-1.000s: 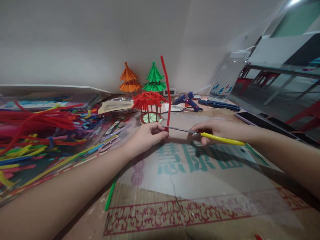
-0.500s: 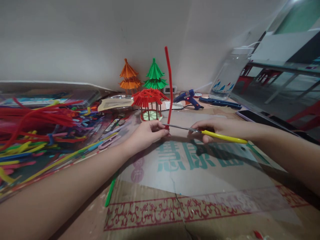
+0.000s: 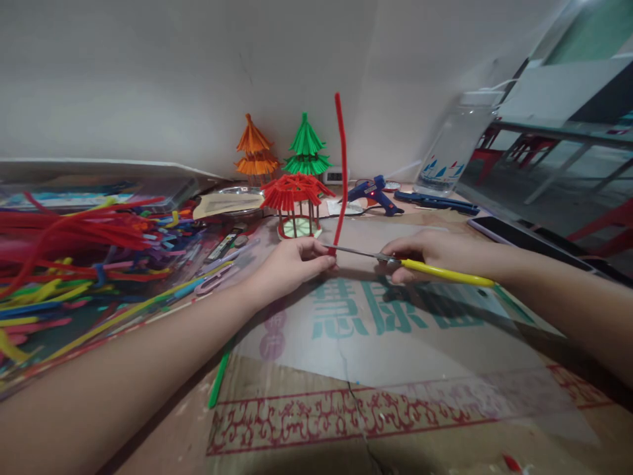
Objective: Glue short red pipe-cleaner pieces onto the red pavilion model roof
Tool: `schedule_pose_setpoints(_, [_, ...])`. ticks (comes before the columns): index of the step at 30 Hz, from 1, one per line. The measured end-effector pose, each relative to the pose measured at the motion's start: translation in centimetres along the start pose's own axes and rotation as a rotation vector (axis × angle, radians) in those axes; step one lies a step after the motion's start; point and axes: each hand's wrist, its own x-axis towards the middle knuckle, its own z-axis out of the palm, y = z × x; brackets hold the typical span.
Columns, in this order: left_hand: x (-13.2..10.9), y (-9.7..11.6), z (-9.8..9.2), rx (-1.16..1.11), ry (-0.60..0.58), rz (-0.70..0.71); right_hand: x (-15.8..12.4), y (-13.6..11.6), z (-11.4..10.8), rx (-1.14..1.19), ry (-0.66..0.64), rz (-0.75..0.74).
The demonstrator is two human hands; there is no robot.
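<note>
My left hand (image 3: 307,262) pinches the lower end of a red pipe cleaner (image 3: 343,158), which stands up from the fingertips with a slight bend. In my right hand (image 3: 415,254) are scissors with yellow handles (image 3: 440,272), the fingers closed around them. Their blades reach left across the bottom of the pipe cleaner, close to my left fingertips. Just behind my left hand is a small red-roofed pavilion (image 3: 298,191) on brown posts and a pale green base. An orange two-tiered tower (image 3: 254,148) and a green one (image 3: 306,148) stand farther back against the wall.
Colourful pipe cleaners (image 3: 74,244) are heaped at the left. A blue glue gun (image 3: 376,196), a clear water bottle (image 3: 448,148) and a dark phone (image 3: 524,243) lie or stand at the back right. A translucent printed sheet (image 3: 395,349) covers the table; a green strip (image 3: 218,382) lies at its left.
The red pipe cleaner's upper part has shifted slightly right. The scissors have also moved a little right, with their blades still across its lower end.
</note>
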Motion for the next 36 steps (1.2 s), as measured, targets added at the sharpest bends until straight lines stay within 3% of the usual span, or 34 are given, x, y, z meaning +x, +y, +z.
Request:
schedule_pose_setpoints(4, [0.0,-0.2,0.0,0.017,-0.001,0.001,-0.1,-0.3,0.0,-0.078,-0.018,0.041])
schedule_pose_setpoints(10, [0.1,-0.4,0.0,-0.011,-0.004,-0.002,-0.1,0.6,-0.4,-0.041,-0.08,-0.045])
schedule_pose_setpoints(23, [0.1,0.0,-0.1,0.014,-0.007,-0.007,0.1,1.1,-0.3,0.011,-0.048,-0.023])
schedule_pose_setpoints(36, [0.1,0.1,0.0,-0.002,-0.007,-0.005,-0.1,-0.1,-0.3,-0.028,-0.013,-0.006])
